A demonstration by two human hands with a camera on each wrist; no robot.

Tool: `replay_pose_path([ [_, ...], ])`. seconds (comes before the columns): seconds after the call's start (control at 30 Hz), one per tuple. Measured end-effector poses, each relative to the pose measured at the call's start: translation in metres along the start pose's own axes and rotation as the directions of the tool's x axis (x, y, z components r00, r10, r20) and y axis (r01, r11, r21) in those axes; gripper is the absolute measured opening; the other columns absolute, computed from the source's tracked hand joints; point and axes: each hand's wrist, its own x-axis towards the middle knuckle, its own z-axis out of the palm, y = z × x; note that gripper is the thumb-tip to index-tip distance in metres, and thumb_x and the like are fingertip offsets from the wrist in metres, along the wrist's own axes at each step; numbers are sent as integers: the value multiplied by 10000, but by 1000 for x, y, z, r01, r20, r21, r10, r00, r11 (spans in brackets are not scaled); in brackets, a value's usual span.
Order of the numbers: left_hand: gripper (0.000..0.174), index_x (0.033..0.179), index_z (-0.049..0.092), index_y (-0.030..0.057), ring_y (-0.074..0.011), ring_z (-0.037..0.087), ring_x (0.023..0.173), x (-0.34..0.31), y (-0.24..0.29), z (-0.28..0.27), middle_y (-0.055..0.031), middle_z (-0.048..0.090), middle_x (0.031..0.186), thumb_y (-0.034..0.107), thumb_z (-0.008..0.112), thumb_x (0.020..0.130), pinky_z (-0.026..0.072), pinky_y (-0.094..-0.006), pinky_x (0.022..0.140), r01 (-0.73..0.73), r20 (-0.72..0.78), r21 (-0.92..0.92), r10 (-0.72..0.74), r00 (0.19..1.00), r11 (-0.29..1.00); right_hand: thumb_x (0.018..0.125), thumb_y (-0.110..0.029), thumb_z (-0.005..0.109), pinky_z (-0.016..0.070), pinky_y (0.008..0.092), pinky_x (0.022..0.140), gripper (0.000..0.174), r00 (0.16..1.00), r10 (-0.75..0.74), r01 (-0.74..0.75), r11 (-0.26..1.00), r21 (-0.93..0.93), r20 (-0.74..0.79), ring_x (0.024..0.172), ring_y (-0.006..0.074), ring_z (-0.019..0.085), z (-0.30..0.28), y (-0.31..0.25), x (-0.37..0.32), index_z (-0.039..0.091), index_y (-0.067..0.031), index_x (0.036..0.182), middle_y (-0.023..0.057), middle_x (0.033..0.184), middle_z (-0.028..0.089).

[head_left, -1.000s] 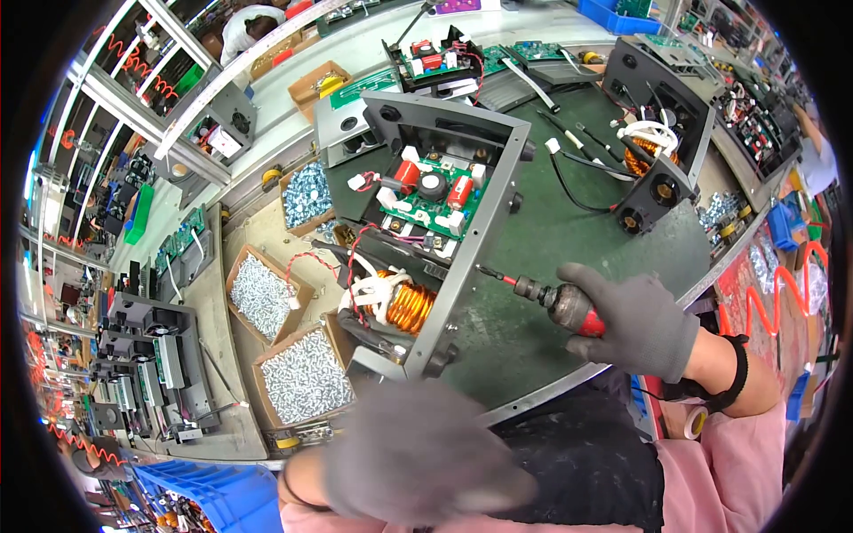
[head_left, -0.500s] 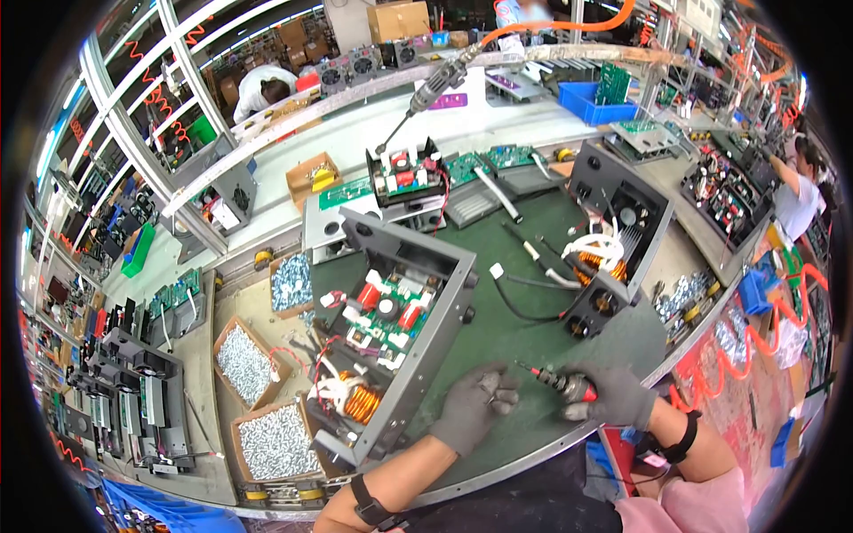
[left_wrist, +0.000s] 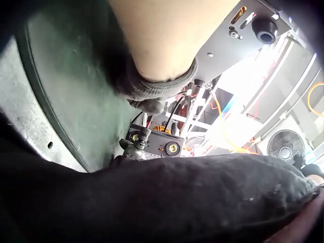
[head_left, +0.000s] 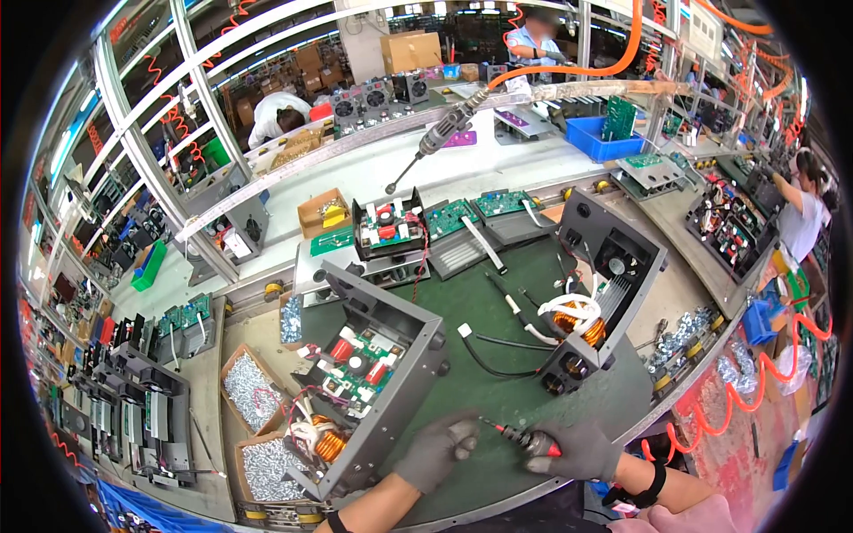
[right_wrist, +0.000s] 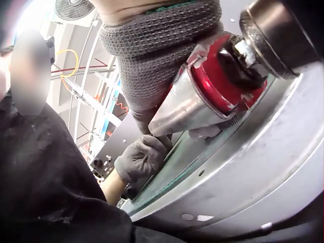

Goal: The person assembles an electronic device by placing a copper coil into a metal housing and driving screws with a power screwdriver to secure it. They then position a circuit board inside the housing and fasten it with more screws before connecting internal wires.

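The right hand (head_left: 579, 449) wraps tight around the red screwdriver (head_left: 531, 439). Just past its tip sits the left hand (head_left: 440, 451), fingers curled; I cannot tell if they hold anything.

Electronics factory line: circuit boards (head_left: 449, 216), screw boxes (head_left: 249, 382) (workers (head_left: 280, 120) beyond).

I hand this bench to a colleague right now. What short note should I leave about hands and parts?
Right hand: grips the red screwdriver over the green mat, bit pointing at the left hand.
Left hand: on the mat, fingers curled at the bit tip; a screw there is too small to see.
Grey chassis: on the mat beside the left hand, circuit board and copper coil inside.
Done: board and coil are in.
Left: probably driving screws into the chassis wall; check its holes.
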Motion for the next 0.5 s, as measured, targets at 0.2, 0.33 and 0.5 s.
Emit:
replay_pose_path([
  [0.2, 196, 1016, 574, 1, -115, 496, 539, -4, 6, 36, -65, 555, 713, 168, 596, 914, 355, -219, 424, -17, -135, -73, 7, 991, 997, 801, -677, 537, 473, 418, 832, 777, 977, -56, 24, 988, 154, 205, 973, 407, 603, -24, 5, -2, 434, -119, 1332, 249, 1026, 620],
  [0.33, 177, 987, 564, -3, -121, 508, 533, -2, 6, 69, -70, 557, 676, 157, 590, 917, 372, -214, 422, -69, -248, 48, 78, 966, 996, 822, -674, 508, 469, 432, 834, 768, 960, -88, 55, 990, 127, 267, 962, 416, 605, -37, 24, -2, 401, -114, 1337, 242, 1013, 626],
  [0.5, 162, 993, 565, -2, -125, 540, 552, 6, -3, 97, -83, 601, 728, 140, 582, 916, 390, -208, 427, -156, -258, 51, 164, 952, 986, 815, -616, 570, 486, 438, 762, 713, 964, -179, 144, 974, 175, 198, 873, 406, 628, -57, 54, -9, 422, -129, 1313, 234, 920, 637],
])
